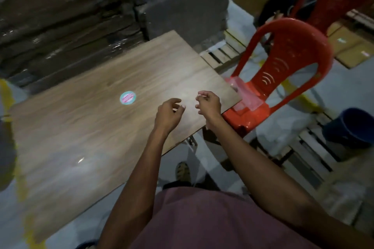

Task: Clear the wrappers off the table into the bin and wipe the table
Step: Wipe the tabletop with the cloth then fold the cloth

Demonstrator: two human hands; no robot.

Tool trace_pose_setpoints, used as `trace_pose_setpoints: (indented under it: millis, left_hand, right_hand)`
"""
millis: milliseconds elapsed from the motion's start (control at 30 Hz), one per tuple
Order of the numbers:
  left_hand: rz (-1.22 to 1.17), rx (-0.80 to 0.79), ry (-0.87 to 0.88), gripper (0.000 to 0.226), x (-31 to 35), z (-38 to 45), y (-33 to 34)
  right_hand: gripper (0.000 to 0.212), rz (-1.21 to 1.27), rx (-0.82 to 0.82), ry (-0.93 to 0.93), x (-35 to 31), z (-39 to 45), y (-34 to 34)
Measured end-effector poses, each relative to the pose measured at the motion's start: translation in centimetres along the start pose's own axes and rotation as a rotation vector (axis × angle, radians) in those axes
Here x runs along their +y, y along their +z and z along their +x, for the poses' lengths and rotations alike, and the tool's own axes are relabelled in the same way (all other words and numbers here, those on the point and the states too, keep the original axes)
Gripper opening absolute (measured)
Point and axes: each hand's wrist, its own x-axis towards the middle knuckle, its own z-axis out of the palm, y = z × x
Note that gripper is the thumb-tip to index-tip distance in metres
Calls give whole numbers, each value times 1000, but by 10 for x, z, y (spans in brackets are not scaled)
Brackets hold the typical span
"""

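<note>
Fingers (178, 105) of both hands loosely curled, holding nothing: left hand (168, 114) and right hand (208, 103) side by side, hovering over the table (81, 137) near its right edge. One round teal-and-pink wrapper (127, 98) flat on the table, left of the hands and apart from them. Bare wood all around it. Two red chairs (283, 62) off the table's right corner; pink plastic (244, 95) on the nearer seat. One dark blue bin (352, 127) beyond the chairs, contents hidden.
</note>
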Motion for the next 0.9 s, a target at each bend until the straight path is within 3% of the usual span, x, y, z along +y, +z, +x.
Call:
trace_pose_setpoints:
  millis: [267, 433, 600, 733, 800, 900]
  left_hand:
    - [108, -253, 156, 37, 49, 90, 73]
    - [134, -354, 200, 41, 75, 127, 116]
    - [155, -365, 198, 42, 100, 167, 162]
    - [202, -340, 189, 31, 117, 202, 204]
    - [267, -312, 183, 26, 124, 224, 226]
    - [465, -321, 231, 36, 136, 261, 264]
  right_hand:
    - [22, 23, 302, 87, 16, 69, -60]
    - [26, 34, 410, 127, 24, 101, -92]
    - [26, -3, 427, 130, 22, 155, -113]
    - [25, -41, 398, 196, 23, 211, -126]
    - [26, -47, 395, 230, 25, 242, -132]
    - [27, -17, 397, 296, 33, 291, -144]
